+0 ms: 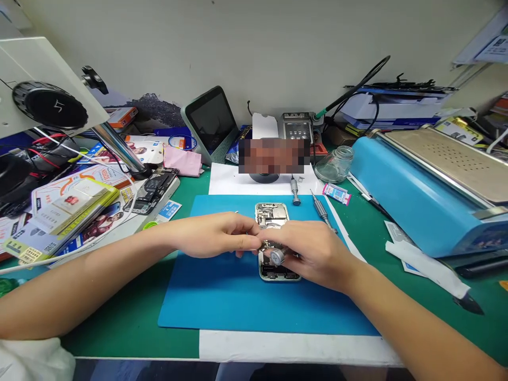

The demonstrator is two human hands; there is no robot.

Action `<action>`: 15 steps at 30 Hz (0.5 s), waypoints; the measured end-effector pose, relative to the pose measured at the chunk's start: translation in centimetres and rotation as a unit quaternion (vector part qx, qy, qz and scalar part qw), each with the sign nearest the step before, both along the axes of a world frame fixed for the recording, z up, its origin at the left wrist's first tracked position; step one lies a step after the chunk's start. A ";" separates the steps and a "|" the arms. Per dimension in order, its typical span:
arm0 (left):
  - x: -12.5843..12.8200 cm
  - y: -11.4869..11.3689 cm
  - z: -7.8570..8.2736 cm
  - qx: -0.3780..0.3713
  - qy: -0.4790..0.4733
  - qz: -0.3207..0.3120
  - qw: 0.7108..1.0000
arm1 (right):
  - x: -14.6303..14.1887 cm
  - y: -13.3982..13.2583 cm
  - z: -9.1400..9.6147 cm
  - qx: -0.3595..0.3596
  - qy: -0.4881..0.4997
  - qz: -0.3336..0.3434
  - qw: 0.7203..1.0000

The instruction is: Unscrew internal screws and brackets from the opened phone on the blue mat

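An opened phone [273, 211] lies upright on the blue mat [222, 296], its internal parts exposed. My right hand [313, 248] is over the phone's middle and right side, closed around a small screwdriver [278, 257]. The screwdriver's round silver cap faces me, and its tip is hidden. From the left, my left hand [222, 235] reaches in with thumb and forefinger pinched at the phone's left edge. Its fingertips meet those of my right hand, and whatever they pinch is too small or hidden to make out.
Two more screwdrivers [294, 191] [323, 211] lie beyond the phone. A glass jar [335, 164] and a blue machine [413, 196] stand at right. Another opened phone [153, 190], boxes [75, 211] and a microscope stand [119, 148] crowd the left. A tablet-like screen [210, 119] stands behind.
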State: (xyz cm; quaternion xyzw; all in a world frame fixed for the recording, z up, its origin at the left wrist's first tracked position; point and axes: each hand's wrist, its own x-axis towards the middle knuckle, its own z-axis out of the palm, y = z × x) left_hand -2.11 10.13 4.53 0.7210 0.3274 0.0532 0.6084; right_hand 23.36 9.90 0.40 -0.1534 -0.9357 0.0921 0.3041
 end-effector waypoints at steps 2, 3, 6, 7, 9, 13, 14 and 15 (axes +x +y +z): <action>0.1 -0.2 0.0 -0.003 -0.007 -0.006 1.000 | 0.0 0.0 0.1 0.006 0.006 0.003 1.000; 0.1 -0.2 0.1 -0.004 -0.009 -0.007 1.000 | 0.0 0.0 0.1 0.006 0.007 0.004 1.000; 0.2 -0.5 0.2 -0.004 -0.011 -0.007 1.000 | 0.0 0.0 0.1 0.000 0.000 0.004 1.000; 0.3 -0.5 0.2 -0.003 -0.010 -0.006 1.000 | -0.1 -0.1 0.1 -0.005 -0.004 0.003 1.000; 0.3 -0.6 0.3 0.002 -0.007 -0.003 1.000 | -0.1 -0.1 0.0 -0.019 -0.006 0.002 1.000; 0.5 -0.7 0.4 0.021 0.004 0.007 1.000 | -0.1 -0.1 -0.2 -0.061 0.013 0.011 0.998; 0.5 -0.8 0.5 0.025 0.006 0.009 1.000 | -0.1 -0.1 -0.2 -0.072 0.020 0.015 0.997; 0.5 -0.8 0.5 0.028 0.008 0.009 1.000 | -0.1 -0.1 -0.3 -0.082 0.026 0.018 0.996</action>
